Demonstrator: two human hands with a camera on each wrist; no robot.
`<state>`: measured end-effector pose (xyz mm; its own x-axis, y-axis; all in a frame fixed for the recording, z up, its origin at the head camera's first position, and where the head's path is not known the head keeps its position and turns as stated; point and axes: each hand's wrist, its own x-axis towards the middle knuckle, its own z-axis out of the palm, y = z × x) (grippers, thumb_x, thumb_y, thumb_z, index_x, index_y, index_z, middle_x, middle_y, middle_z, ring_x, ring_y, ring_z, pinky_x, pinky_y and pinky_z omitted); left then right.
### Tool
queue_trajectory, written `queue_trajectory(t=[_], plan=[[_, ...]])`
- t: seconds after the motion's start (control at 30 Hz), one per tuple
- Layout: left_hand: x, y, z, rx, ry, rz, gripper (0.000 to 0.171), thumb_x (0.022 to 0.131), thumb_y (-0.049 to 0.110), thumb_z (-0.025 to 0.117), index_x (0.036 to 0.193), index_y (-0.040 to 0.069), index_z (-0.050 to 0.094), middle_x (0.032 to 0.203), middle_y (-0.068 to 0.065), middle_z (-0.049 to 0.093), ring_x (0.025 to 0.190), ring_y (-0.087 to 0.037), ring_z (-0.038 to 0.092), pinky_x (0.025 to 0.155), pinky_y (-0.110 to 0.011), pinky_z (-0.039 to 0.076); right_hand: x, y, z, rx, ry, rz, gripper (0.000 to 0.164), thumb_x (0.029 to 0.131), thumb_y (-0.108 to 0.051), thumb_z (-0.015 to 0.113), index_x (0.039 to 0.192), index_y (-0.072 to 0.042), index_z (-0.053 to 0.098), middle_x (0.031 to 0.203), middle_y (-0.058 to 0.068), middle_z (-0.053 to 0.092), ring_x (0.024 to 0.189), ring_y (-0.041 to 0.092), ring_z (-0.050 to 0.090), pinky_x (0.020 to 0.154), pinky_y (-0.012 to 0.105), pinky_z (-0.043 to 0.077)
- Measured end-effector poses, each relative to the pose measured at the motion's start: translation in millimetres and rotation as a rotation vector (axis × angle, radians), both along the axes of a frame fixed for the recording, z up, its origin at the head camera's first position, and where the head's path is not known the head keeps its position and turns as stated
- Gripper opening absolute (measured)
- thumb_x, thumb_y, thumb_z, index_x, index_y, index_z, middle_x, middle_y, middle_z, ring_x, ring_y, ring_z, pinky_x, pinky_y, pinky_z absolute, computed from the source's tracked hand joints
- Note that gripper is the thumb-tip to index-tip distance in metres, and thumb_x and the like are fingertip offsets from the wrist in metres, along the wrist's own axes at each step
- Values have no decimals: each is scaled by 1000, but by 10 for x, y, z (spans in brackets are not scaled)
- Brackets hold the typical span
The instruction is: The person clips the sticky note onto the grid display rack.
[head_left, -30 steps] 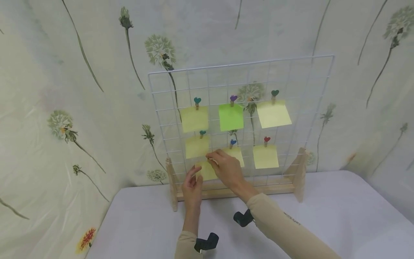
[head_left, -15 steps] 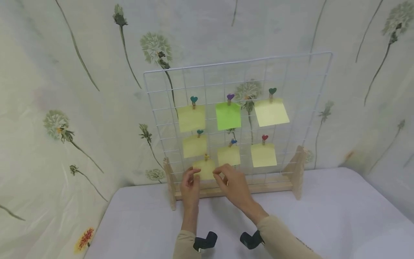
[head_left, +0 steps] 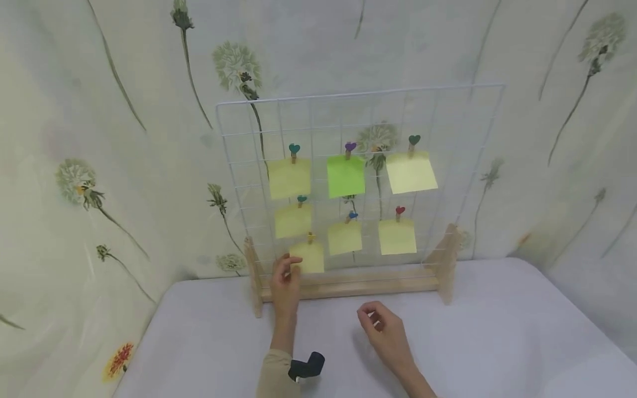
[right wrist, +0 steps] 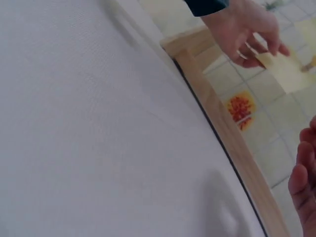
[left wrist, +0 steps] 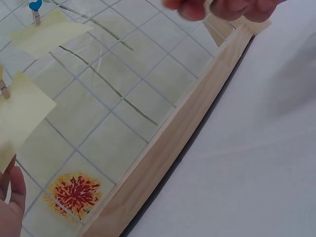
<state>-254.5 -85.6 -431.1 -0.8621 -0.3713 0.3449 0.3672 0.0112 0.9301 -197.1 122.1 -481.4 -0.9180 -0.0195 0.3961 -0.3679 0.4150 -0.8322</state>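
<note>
A pale yellow sticky note (head_left: 311,258) hangs lowest on the white wire grid (head_left: 463,155), under a small wooden clothespin with a yellow top (head_left: 311,238). My left hand (head_left: 286,283) is at this note's left edge, fingers bent, pinching its lower corner. The right wrist view shows the same left hand (right wrist: 247,37) with fingertips at the note's edge. My right hand (head_left: 387,333) is over the white table in front of the stand, fingers loosely curled, holding nothing. In the left wrist view, the right hand's fingers (left wrist: 237,7) appear at the top edge.
More sticky notes hang above in two rows, including a bright green note (head_left: 346,177), each under a heart-topped clothespin. The grid stands in a wooden base (head_left: 368,286) on the white tablecloth (head_left: 478,331). Behind it hangs a flower-printed curtain (head_left: 149,66).
My right hand has left the yellow-topped clothespin, moving down and right, away from the grid. The lowest note now hangs from that clothespin. My left hand stays at the note's left edge.
</note>
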Motion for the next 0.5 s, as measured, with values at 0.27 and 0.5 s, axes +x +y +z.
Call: queue_trajectory(t=[0.27,0.5], plan=[[70,23,181,-9,-29,30,15,85,-8,54,96,-6,64,126,-21,55,115,-30,49,79,-26,42,23,156,13,6,33,47,6,92,-14,60,95,-11,63,86,8,67,75,5,63,69,20,51],[30,131,-54,23,-51,15,15,86,-6,56,97,-1,66,120,-16,58,109,-22,48,78,-25,43,-10,383,121,-39,-21,-25,4,91,-4,58,92,-5,62,84,10,64,73,9,64,66,20,53]])
